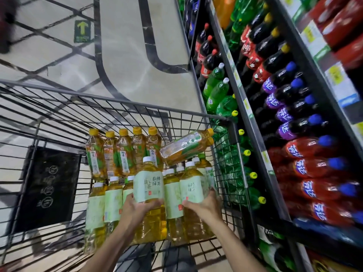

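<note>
Left hand [137, 208] and right hand [204, 205] each grip a tea bottle [149, 185] in the cart [117, 107], so I'd lift straight up, clear of the neighbours.

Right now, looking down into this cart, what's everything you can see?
cart: one, dark wire, centre.
yellow-capped bottles: five upright, amber, cart's far end; more lie on top.
white-capped bottles: about nine, amber with pale green labels, cart's near end.
soda bottles: many, dark, green, orange and red, on the shelves at right.
floor arrow: one, yellow on green, upper left.
left hand: one, gripping a white-capped bottle.
right hand: one, gripping another.
</note>
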A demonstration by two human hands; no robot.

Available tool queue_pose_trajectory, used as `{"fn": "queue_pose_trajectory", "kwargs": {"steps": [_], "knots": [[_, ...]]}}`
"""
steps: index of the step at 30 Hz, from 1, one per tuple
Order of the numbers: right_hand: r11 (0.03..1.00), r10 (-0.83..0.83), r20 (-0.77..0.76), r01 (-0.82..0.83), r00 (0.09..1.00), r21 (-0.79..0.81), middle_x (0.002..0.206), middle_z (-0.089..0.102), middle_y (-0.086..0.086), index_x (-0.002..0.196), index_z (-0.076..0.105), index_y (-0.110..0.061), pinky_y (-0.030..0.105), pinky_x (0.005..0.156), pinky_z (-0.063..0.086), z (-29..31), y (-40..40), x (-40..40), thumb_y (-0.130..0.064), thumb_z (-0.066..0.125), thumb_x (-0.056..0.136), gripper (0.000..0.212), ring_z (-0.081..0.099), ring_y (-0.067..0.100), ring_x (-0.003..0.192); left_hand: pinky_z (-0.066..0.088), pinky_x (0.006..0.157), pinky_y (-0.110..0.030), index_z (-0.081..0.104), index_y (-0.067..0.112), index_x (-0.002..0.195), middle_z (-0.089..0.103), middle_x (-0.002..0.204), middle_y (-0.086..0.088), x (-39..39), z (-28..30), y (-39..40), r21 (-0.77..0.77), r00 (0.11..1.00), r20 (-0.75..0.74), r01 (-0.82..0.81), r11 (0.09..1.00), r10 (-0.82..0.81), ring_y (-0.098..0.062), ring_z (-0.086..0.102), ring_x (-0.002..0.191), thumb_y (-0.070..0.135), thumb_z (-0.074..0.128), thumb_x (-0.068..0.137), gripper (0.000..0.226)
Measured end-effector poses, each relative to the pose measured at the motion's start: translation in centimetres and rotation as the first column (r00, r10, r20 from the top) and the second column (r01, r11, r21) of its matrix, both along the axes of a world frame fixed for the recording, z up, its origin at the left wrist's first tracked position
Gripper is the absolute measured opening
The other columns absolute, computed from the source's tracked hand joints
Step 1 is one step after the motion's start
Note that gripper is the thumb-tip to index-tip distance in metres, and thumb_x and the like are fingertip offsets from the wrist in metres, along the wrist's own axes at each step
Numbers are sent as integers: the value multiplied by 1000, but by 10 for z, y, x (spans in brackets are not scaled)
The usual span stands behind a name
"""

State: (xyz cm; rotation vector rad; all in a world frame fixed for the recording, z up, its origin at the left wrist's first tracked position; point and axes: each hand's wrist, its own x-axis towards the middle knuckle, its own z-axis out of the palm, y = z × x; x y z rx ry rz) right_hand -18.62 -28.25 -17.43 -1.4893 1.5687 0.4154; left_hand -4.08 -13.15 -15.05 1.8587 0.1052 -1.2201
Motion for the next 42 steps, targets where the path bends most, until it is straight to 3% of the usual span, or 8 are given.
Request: {"fn": "queue_pose_trajectory", "kwargs": {"steps": [11, 14, 17, 25, 30, 37, 40, 42], "knots": [[991, 45, 49, -38, 998, -126, 103, 56, 2, 117, 28, -17, 29, 64, 57, 9, 37, 9, -38, 85, 54, 87, 58, 16, 83, 55, 73, -33, 52, 20, 124, 71, 107, -3, 1, 18, -12, -89, 991, -131, 1, 996, -13, -18, 67, 96, 50, 88, 35, 101], [986, -164, 236, 156, 958, 51, 107, 56, 1, 121, 34, -17, 18, 58, 49, 13, 29, 2, -26, 87, 59, 82, 57, 11, 83, 51, 71, -30, 52, 21, 123, 71, 106, -3, 3, 26, -9, -94, 993, -120, 2, 996, -13, -19, 67, 97, 53, 88, 31, 103], [888, -434, 380, 319, 817, 330, 106, 67, 7, 127, 49, -12, 32, 68, 56, 22, 14, -10, -44, 89, 45, 97, 66, 23, 89, 52, 75, -31, 53, 16, 123, 72, 103, -3, 6, 33, -3, -120, 992, -124, 8, 993, -23, -20, 68, 95, 53, 90, 26, 110], [753, -603, 522, 213, 604, 623, 104, 68, 17, 120, 57, -14, 44, 74, 56, 71, -17, -11, -50, 79, 55, 77, 67, 31, 89, 52, 69, -23, 57, 17, 118, 74, 96, 1, 12, 76, -15, -249, 992, -91, 60, 967, -85, -11, 70, 83, 49, 87, 28, 101], [819, -533, 585, 198, 612, 539, 121, 62, 18, 127, 55, -19, 59, 95, 44, 97, -15, -5, -54, 85, 49, 90, 59, 37, 112, 49, 56, -11, 56, 16, 114, 74, 86, 9, 21, 113, -29, -360, 984, -73, 126, 924, -162, -2, 68, 72, 34, 83, 44, 78], [847, -529, 699, 351, 481, 399, 104, 71, 14, 120, 58, -13, 35, 66, 56, 155, 13, -13, -32, 86, 45, 82, 70, 26, 83, 55, 51, -30, 59, 7, 111, 74, 82, -9, 41, 170, -41, -451, 935, -76, 279, 848, -348, -20, 69, 62, 11, 87, 47, 69], [805, -562, 725, 464, 398, 370, 97, 72, 12, 118, 58, -13, 34, 66, 55, 181, 37, -20, -34, 91, 38, 89, 70, 23, 75, 45, 37, -19, 60, 3, 92, 62, 51, -1, 42, 197, -42, -517, 889, -129, 318, 795, -439, -11, 55, 37, 15, 84, 44, 54], [761, -579, 761, 529, 292, 377, 83, 74, 7, 108, 62, -11, 30, 60, 56, 199, 54, -28, -23, 81, 51, 61, 70, 19, 67, 42, 35, -16, 59, 4, 88, 58, 48, 1, 40, 212, -40, -563, 852, -120, 364, 742, -509, -8, 51, 34, 18, 86, 38, 58]]}}
